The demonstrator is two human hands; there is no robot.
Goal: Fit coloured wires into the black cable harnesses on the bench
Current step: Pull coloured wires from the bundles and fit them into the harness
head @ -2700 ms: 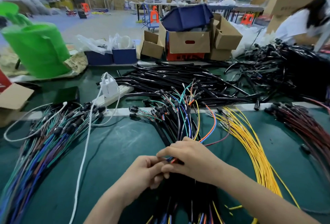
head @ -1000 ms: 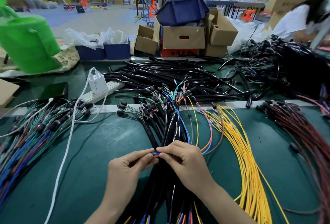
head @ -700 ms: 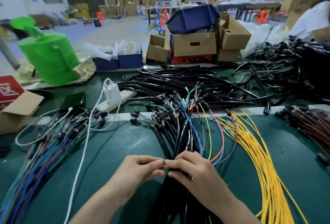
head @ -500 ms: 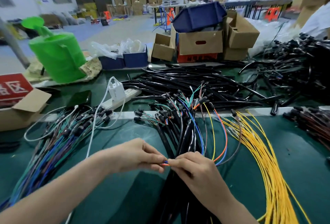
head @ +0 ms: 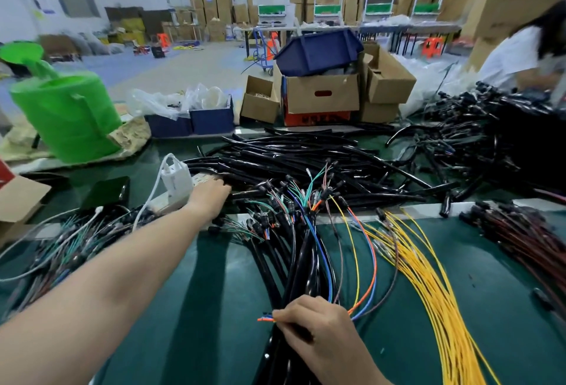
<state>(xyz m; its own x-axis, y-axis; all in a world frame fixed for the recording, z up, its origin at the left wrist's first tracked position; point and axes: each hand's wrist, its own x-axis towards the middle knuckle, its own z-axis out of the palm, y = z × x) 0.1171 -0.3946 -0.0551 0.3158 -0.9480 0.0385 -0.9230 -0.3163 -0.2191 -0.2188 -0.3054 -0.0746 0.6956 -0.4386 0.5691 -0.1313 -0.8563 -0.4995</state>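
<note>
while in right hand (head: 318,332), orange wire (head: 265,319)

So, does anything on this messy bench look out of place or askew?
Yes: the dark blue plastic bin at the back sits tilted on top of the open brown cardboard box, rather than standing level.
</note>
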